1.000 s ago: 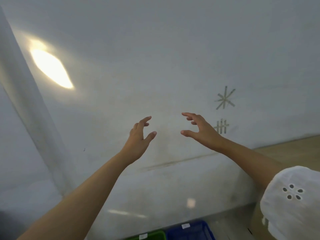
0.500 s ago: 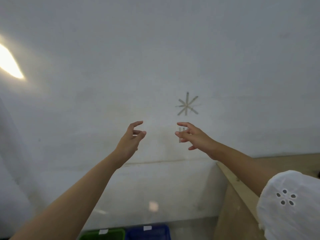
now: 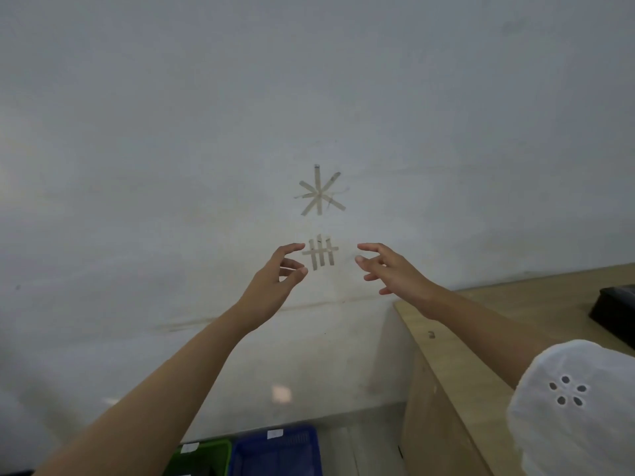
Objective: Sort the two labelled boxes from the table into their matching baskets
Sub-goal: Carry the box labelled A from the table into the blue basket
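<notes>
My left hand (image 3: 275,280) and my right hand (image 3: 395,273) are both raised in front of a white wall, fingers spread and curled, holding nothing. They hover a hand's width apart. At the bottom edge a green basket (image 3: 206,456) and a blue basket (image 3: 278,453) stand side by side on the floor, each with a small white label on its far rim. A dark box-like object (image 3: 615,310) lies on the wooden table (image 3: 481,324) at the far right, partly cut off. No label on it can be made out.
The white wall (image 3: 240,132) fills most of the view and bears two tape marks, a star (image 3: 321,194) and a tally grid (image 3: 321,255). The table's left end stands next to the baskets. A white sleeve (image 3: 577,407) covers my right shoulder.
The view has swung right and slightly down: the tape marks shifted toward the centre, the bright light patch left the frame, and the table and dark object came into sight. Both hands stay raised and empty.
</notes>
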